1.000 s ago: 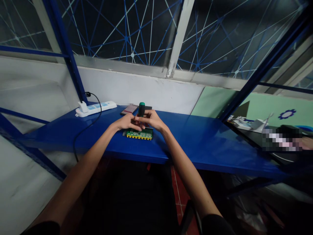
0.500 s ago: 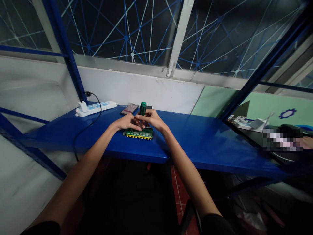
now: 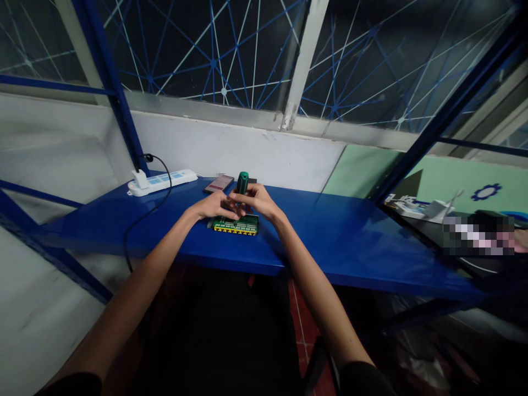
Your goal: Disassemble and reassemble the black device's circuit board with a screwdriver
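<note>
A screwdriver with a green and black handle (image 3: 242,183) stands nearly upright over a green circuit board (image 3: 243,224) with a row of yellow-edged ports along its near side. My right hand (image 3: 260,201) is closed around the lower handle, thumb pointing left. From the left, my left hand (image 3: 212,207) reaches over the board, its fingers curled in by the screwdriver's lower end. What those fingers grip is hidden, as are the shaft and tip. The board lies on the blue table (image 3: 313,236), partly covered by both hands.
Behind my left hand lies a phone (image 3: 219,183), with a dark object (image 3: 251,181) beside it. A white power strip (image 3: 163,182) with a black cable (image 3: 159,204) is at the back left. Blue posts frame the table. Another person's hand (image 3: 520,241) shows at far right.
The screwdriver's handle top has shifted very slightly to the right. Both hands keep almost the same place, and the board stays put.
</note>
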`<move>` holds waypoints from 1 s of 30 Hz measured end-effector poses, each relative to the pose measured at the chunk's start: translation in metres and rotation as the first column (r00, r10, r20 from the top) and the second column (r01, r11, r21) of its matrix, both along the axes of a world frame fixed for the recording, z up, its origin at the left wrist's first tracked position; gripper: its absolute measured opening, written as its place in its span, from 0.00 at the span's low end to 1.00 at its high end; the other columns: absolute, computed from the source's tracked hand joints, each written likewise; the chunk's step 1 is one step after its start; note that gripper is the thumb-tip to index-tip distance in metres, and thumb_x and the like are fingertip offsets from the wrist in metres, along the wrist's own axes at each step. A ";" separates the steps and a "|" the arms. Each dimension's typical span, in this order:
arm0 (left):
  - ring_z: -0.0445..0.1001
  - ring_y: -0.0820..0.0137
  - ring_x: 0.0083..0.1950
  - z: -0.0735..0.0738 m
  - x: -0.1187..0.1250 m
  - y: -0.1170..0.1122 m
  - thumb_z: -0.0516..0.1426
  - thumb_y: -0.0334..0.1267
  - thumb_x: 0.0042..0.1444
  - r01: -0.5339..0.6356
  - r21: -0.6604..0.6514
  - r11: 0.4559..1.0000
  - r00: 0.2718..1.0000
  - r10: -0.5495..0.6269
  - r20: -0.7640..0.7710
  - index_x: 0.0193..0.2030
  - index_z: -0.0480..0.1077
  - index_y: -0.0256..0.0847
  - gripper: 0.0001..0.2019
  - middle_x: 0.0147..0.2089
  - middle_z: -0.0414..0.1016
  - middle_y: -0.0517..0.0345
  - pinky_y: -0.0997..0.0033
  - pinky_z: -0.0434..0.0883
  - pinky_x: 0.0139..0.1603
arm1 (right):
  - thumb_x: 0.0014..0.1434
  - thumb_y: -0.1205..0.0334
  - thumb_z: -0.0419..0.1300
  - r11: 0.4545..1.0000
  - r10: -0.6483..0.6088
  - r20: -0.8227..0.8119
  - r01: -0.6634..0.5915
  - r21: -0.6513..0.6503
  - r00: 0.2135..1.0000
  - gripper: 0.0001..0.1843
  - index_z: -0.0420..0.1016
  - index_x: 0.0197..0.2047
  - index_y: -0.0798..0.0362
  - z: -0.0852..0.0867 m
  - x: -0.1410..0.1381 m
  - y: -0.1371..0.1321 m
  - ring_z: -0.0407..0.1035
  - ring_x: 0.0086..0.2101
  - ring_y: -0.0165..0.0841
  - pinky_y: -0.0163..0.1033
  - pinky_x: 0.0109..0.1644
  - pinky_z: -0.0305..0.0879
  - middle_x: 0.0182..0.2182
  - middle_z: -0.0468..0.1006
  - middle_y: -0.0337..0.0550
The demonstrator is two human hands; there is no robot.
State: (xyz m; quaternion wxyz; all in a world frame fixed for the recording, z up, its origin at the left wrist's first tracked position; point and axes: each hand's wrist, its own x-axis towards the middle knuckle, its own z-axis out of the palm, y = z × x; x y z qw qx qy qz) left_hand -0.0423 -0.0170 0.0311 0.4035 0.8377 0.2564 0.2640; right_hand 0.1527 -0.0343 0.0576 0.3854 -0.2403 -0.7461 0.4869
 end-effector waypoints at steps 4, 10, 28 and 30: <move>0.79 0.60 0.45 0.001 0.002 -0.001 0.67 0.40 0.49 -0.036 0.010 0.999 0.999 0.036 -0.007 0.35 0.79 0.36 0.11 0.40 0.81 0.49 0.59 0.74 0.51 | 0.53 0.50 0.66 1.000 0.009 0.019 -0.009 0.008 1.000 0.19 0.78 0.38 0.58 0.000 0.001 0.000 0.67 0.19 0.26 0.33 0.20 0.53 0.25 0.76 0.41; 0.79 0.60 0.46 0.001 0.001 -0.004 0.65 0.42 0.52 0.003 -0.012 1.000 1.000 -0.003 -0.016 0.41 0.78 0.36 0.13 0.42 0.81 0.47 0.56 0.74 0.52 | 0.51 0.48 0.67 1.000 -0.017 0.012 0.017 -0.009 1.000 0.19 0.77 0.36 0.57 0.003 0.000 -0.003 0.67 0.19 0.26 0.33 0.20 0.56 0.23 0.75 0.39; 0.79 0.61 0.46 0.000 -0.001 -0.001 0.65 0.41 0.51 -0.011 0.071 0.997 0.999 0.013 -0.029 0.40 0.79 0.36 0.12 0.42 0.82 0.50 0.60 0.74 0.52 | 0.51 0.51 0.68 1.000 0.026 -0.025 -0.027 -0.004 0.999 0.17 0.77 0.37 0.57 0.001 0.002 -0.002 0.66 0.18 0.27 0.33 0.20 0.52 0.19 0.73 0.37; 0.79 0.62 0.46 0.001 -0.002 -0.001 0.65 0.41 0.51 -0.012 0.079 0.997 0.999 0.016 -0.046 0.39 0.80 0.37 0.11 0.42 0.82 0.50 0.61 0.74 0.51 | 0.50 0.50 0.68 1.000 0.013 -0.012 -0.013 -0.011 1.000 0.18 0.77 0.37 0.56 0.001 0.002 -0.001 0.66 0.19 0.27 0.33 0.20 0.53 0.19 0.73 0.37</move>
